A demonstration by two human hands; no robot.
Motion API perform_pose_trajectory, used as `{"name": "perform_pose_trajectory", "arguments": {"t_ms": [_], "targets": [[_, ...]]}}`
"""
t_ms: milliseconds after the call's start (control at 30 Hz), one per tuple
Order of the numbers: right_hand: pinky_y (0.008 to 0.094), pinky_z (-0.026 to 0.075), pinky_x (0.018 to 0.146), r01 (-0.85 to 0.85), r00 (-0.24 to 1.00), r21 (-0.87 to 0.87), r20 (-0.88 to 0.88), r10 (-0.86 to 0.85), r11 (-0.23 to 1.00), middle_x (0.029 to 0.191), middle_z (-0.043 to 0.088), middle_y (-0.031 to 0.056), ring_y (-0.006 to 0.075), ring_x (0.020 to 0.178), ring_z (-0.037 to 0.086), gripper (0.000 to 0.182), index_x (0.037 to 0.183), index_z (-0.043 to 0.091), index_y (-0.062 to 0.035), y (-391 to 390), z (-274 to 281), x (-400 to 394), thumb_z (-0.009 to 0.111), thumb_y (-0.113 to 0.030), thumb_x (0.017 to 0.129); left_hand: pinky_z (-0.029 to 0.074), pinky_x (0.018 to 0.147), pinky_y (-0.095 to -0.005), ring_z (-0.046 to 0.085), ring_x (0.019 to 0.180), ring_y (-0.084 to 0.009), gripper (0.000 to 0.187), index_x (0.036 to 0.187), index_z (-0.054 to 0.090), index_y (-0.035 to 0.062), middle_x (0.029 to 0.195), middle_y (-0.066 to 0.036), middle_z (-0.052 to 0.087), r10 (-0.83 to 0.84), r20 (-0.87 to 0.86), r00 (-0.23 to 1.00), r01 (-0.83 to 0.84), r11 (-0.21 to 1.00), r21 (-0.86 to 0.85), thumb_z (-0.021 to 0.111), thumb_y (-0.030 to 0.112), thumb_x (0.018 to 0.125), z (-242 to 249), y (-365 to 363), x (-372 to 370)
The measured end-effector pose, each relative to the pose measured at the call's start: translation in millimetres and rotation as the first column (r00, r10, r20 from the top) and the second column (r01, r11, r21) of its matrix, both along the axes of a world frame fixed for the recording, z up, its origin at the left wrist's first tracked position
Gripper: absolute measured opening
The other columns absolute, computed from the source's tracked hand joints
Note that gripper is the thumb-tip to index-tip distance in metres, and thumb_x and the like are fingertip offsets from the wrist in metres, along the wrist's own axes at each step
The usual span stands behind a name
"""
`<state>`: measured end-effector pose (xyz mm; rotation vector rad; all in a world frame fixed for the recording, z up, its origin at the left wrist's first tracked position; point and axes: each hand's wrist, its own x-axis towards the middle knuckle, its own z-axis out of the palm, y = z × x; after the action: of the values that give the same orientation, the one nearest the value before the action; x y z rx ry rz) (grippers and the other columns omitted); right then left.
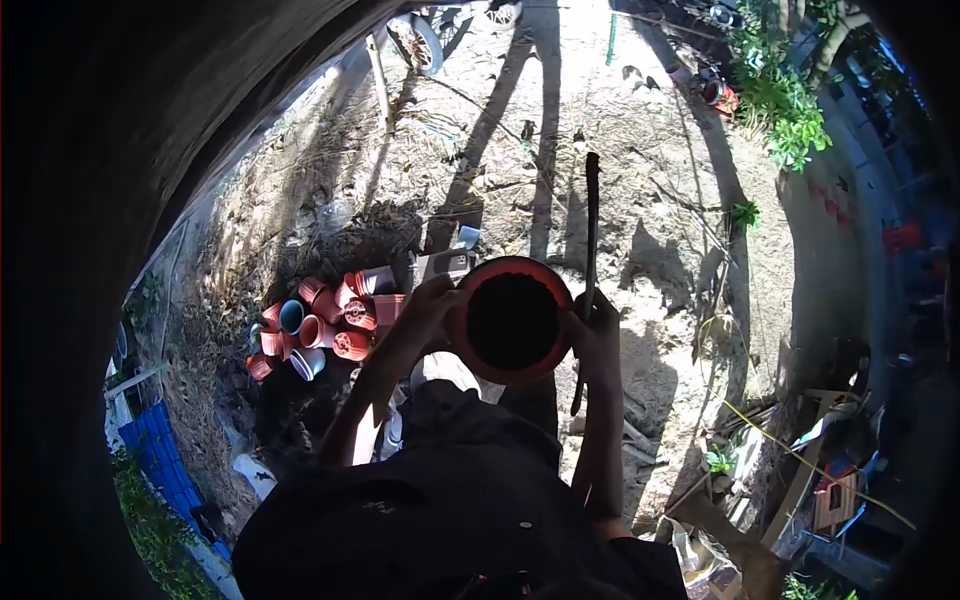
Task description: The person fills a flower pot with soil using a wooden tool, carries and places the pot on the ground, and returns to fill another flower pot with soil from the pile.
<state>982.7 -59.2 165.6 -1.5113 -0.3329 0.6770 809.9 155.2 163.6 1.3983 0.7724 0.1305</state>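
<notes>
A round reddish-brown plant pot (465,335) is held up in front of my body, filled with dark soil (513,320). On its left side, my left hand (432,308) grips the rim and wall. My right hand (597,325) closes on the opposite side of the pot. A long, thin, dark blade-like tool (592,215) runs through that same hand, its longer end pointing away from me. The fingers on the pot's far underside are hidden.
Several reddish pots (318,330) lie heaped on the ground at left, a teal one (291,317) among them. A grey block-like object (445,264) sits behind the held pot. Planks and branches (800,470) clutter the lower right. A wheel (426,45) shows at the top.
</notes>
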Motion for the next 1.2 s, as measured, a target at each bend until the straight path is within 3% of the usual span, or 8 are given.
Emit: {"name": "perform_pose_trajectory", "arguments": {"t_ms": [133,267,467,733,833,1067,1167,1200], "targets": [[0.0235,0.040,0.052,-0.057,0.998,-0.122,0.002,0.058,0.991,0.068,0.052,-0.0039,0.0046,0.060,0.050,0.015,0.089,0.057,-0.0061,-31,46,119,0.071,-0.004,0.085,0.047,0.062,-0.0231,0.058,0.069,-0.0045,0.018,0.095,0.064,0.0090,0.079,0.004,0.060,-0.006,0.051,0.999,0.006,1.000,-0.003,0.066,0.027,0.097,4,-29,105],[0.0235,0.040,0.050,0.042,0.999,-0.115,0.024,-0.039,0.992,0.066,0.055,-0.0026,0.0054,0.057,0.051,0.015,0.083,0.055,-0.0068,-52,72,224,0.069,-0.004,0.085,0.048,0.063,-0.0237,0.059,0.071,-0.0059,0.017,0.098,0.063,0.0085,0.082,0.003,0.060,-0.007,0.093,0.996,0.015,0.996,-0.088,0.065,0.026,0.098,23,-55,216],[0.0240,0.040,0.047,0.133,0.989,-0.124,0.074,-0.125,0.983,0.066,0.057,0.0003,0.0073,0.054,0.053,0.013,0.083,0.057,-0.0054,-93,60,384,0.069,-0.007,0.085,0.039,0.052,-0.0233,0.049,0.061,-0.0044,0.024,0.085,0.059,0.0093,0.071,0.004,0.053,-0.099,0.054,0.994,0.104,0.989,-0.104,0.069,0.028,0.097,44,-80,406],[0.0253,0.041,0.045,0.233,0.972,-0.176,0.060,-0.226,0.956,0.065,0.057,0.0017,0.0092,0.051,0.054,0.009,0.082,0.059,-0.0031,-142,61,607,0.064,-0.009,0.086,0.042,0.058,-0.0250,0.053,0.065,-0.0065,0.026,0.092,0.061,0.0097,0.075,0.004,0.053,-0.278,0.060,0.959,0.282,0.956,-0.076,0.065,0.035,0.097,45,-106,671],[0.0249,0.039,0.042,0.274,0.961,-0.214,0.039,-0.272,0.938,0.067,0.059,0.0021,0.0086,0.052,0.054,0.012,0.092,0.063,-0.0010,-166,73,686,0.065,-0.013,0.088,0.042,0.058,-0.0253,0.054,0.065,-0.0071,0.027,0.093,0.062,0.0088,0.076,0.004,0.055,-0.323,0.116,0.939,0.333,0.939,-0.087,0.064,0.035,0.098,64,-124,766],[0.0253,0.043,0.051,0.399,0.916,-0.130,0.008,-0.401,0.908,0.070,0.060,0.0014,0.0087,0.058,0.056,0.008,0.088,0.061,-0.0027,-231,66,862,0.063,-0.010,0.087,0.042,0.054,-0.0251,0.054,0.060,-0.0072,0.025,0.090,0.060,0.0062,0.071,0.002,0.057,-0.387,0.130,0.913,0.405,0.899,-0.168,0.069,0.029,0.097,79,-182,970],[0.0242,0.040,0.048,0.405,0.911,-0.110,-0.036,-0.411,0.908,0.066,0.060,0.0000,0.0083,0.053,0.055,0.007,0.085,0.065,-0.0018,-258,56,945,0.064,-0.009,0.085,0.041,0.051,-0.0247,0.054,0.059,-0.0072,0.026,0.086,0.059,0.0080,0.070,0.002,0.057,-0.366,0.150,0.918,0.380,0.922,-0.077,0.068,0.029,0.097,34,-209,1056],[0.0241,0.042,0.052,0.432,0.900,0.028,-0.084,-0.428,0.902,0.069,0.061,-0.0001,0.0080,0.057,0.056,0.008,0.087,0.067,-0.0016,-266,39,973,0.065,-0.009,0.086,0.040,0.049,-0.0245,0.054,0.057,-0.0074,0.025,0.086,0.058,0.0092,0.071,0.002,0.057,-0.348,0.156,0.924,0.352,0.936,-0.001,0.067,0.030,0.097,24,-224,1083]]}}
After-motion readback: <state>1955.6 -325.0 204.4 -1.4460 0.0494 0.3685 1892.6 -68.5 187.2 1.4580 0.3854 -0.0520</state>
